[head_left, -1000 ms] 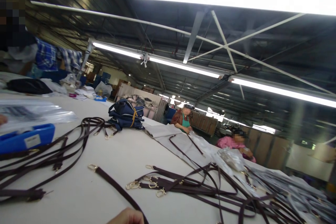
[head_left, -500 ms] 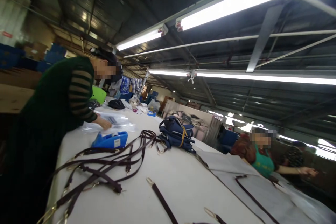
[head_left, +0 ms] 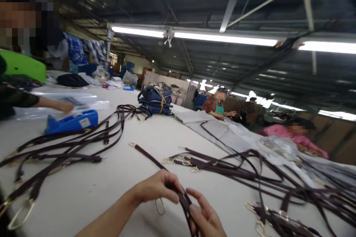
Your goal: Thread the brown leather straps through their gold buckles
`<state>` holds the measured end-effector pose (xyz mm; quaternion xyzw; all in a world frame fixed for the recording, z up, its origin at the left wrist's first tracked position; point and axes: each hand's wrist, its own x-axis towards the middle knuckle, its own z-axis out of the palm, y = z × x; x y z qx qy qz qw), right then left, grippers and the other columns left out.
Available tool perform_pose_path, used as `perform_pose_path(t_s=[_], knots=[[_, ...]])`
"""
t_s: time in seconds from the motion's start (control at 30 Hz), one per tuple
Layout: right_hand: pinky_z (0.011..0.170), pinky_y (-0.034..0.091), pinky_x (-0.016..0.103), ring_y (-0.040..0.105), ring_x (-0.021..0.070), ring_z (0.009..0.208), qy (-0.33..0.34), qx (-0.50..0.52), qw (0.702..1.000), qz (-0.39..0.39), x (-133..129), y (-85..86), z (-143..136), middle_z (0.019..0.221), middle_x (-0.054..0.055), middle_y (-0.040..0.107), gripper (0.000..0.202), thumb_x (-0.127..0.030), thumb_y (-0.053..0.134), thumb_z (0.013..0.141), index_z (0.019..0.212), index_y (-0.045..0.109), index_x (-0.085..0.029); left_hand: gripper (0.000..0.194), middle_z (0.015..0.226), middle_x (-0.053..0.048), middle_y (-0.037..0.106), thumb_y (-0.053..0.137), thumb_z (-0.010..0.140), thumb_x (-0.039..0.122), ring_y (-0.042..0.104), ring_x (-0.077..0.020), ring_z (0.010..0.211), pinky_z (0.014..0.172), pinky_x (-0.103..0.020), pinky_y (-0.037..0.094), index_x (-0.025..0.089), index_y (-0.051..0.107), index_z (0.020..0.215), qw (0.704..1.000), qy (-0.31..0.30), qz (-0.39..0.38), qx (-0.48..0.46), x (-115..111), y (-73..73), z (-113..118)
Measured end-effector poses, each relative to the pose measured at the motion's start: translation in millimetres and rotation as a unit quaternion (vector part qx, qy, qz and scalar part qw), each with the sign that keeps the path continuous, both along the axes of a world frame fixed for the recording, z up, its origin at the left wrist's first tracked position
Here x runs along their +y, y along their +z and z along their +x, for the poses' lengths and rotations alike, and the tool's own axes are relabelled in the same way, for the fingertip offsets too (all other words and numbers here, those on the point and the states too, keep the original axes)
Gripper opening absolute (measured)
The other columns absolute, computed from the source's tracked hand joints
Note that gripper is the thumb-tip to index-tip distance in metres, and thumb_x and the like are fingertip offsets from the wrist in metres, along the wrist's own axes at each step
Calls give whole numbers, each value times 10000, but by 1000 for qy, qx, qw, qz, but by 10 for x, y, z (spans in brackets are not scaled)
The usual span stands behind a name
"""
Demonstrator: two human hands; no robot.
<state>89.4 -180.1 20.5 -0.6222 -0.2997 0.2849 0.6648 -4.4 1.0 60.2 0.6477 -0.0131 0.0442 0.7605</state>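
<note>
Near the bottom centre, my left hand (head_left: 158, 189) is closed around a dark brown strap (head_left: 148, 155), whose metal clip points away over the white table. A gold metal loop hangs just below that hand. My right hand (head_left: 204, 214) is beside it, its thumb and fingers round the lower strands of the strap. More dark straps with gold clips (head_left: 236, 172) lie to the right. Another tangle of straps (head_left: 72, 155) is spread over the table's left side.
A blue tape dispenser (head_left: 72, 121) stands at the left, near another person's hand (head_left: 65, 106) on clear plastic. Folded navy bags (head_left: 155, 100) sit further back on the white table (head_left: 116, 181). Other people are at the right.
The view has tilted down and turned right. Both my hands have come into view with the strap held between them, and the straps on the right now show.
</note>
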Motion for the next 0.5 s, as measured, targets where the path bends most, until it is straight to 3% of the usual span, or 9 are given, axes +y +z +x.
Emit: perform_pose_path(t_s=[0.13, 0.27, 0.5], knots=[[477, 237, 232, 344, 102, 455, 6, 7, 1000, -22, 17, 103, -47, 470, -85, 432, 721, -663, 670, 721, 1207, 529, -150, 407, 729, 6, 678, 884, 493, 303, 556, -104, 663, 675, -227, 430, 145, 729, 835, 1000, -9, 7, 11, 20, 7, -1], [468, 242, 230, 304, 92, 461, -58, -34, 998, -6, 25, 150, -118, 491, -102, 362, 642, -647, 651, 746, 1152, 565, -158, 396, 688, 27, 643, 876, 511, 324, 510, -89, 632, 636, -214, 395, 149, 725, 833, 999, -9, 36, 11, 2, -11, 4], [430, 259, 248, 312, 96, 413, -97, -111, 989, 4, 140, -175, -44, 464, -82, 380, 578, -657, 642, 729, 1052, 660, -179, 415, 626, 48, 580, 882, 465, 358, 447, -77, 578, 562, -202, 337, 155, 708, 783, 996, 22, 78, 24, -39, -20, 4]])
